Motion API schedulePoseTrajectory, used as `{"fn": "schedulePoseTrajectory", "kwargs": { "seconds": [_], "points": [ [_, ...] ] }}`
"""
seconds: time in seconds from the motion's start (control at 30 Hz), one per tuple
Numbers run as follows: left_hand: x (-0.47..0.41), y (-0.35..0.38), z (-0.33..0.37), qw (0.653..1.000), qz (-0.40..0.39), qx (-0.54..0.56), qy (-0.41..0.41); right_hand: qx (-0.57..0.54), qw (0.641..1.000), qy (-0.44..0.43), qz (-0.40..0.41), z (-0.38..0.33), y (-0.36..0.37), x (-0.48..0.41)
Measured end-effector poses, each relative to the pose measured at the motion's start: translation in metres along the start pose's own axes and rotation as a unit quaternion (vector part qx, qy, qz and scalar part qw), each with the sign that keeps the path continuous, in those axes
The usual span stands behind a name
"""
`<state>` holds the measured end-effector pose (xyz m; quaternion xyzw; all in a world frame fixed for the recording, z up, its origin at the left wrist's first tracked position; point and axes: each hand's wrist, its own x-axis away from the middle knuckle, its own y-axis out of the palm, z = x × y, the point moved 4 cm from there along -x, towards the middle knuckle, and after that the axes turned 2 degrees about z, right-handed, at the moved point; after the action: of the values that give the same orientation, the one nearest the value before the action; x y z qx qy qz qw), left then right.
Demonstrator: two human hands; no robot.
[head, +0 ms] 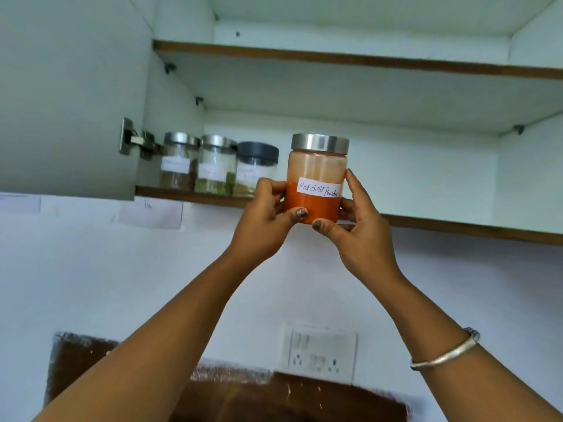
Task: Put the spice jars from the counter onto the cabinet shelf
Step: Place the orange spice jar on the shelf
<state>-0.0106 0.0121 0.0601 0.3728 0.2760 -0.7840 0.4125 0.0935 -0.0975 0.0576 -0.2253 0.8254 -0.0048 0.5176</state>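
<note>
A glass jar of red chilli powder (316, 175) with a steel lid and a handwritten label is held up in front of the lower cabinet shelf (457, 226). My left hand (268, 214) grips its left side and my right hand (353, 220) grips its right side, both thumbs under its base. The jar's base is level with the shelf's front edge. On the shelf's left end stand three jars: a steel-lidded one with brown spice (178, 161), a steel-lidded one with green leaves (216, 164), and a dark-lidded one (256, 169).
The open cabinet door (70, 95) hangs at the left with its hinge (134, 141). An upper shelf (365, 60) runs above. The lower shelf is bare right of the jars. A wall socket (320, 351) sits below, above a brown surface (274, 400).
</note>
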Motion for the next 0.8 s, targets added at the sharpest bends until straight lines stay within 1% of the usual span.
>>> {"fn": "schedulePoseTrajectory", "kwargs": {
  "seconds": [0.17, 0.27, 0.33, 0.4, 0.5, 0.67, 0.73, 0.8],
  "points": [
    [-0.037, 0.001, -0.018, 0.996, 0.022, -0.076, 0.029, 0.032, 0.999, -0.009, 0.001, 0.012, 0.025, -0.037],
    [-0.048, 0.002, -0.033, 0.986, 0.044, -0.156, 0.045, 0.062, 0.998, 0.004, -0.008, 0.023, 0.036, -0.050],
    [-0.054, 0.003, -0.043, 0.980, 0.047, -0.185, 0.054, 0.098, 0.995, 0.010, -0.006, 0.028, 0.043, -0.055],
    [-0.059, 0.005, -0.054, 0.977, 0.059, -0.196, 0.052, 0.179, 0.984, 0.008, 0.001, 0.030, 0.049, -0.059],
    [-0.064, 0.010, -0.067, 0.968, 0.094, -0.229, 0.050, 0.304, 0.952, 0.027, 0.001, 0.031, 0.056, -0.066],
    [-0.063, 0.017, -0.073, 0.939, 0.163, -0.286, 0.095, 0.369, 0.928, 0.055, 0.021, 0.031, 0.063, -0.073],
    [-0.064, 0.018, -0.074, 0.933, 0.173, -0.299, 0.099, 0.386, 0.920, 0.062, 0.027, 0.033, 0.066, -0.074],
    [-0.065, 0.017, -0.075, 0.935, 0.172, -0.296, 0.095, 0.396, 0.915, 0.066, 0.031, 0.033, 0.068, -0.074]
  ]
}}
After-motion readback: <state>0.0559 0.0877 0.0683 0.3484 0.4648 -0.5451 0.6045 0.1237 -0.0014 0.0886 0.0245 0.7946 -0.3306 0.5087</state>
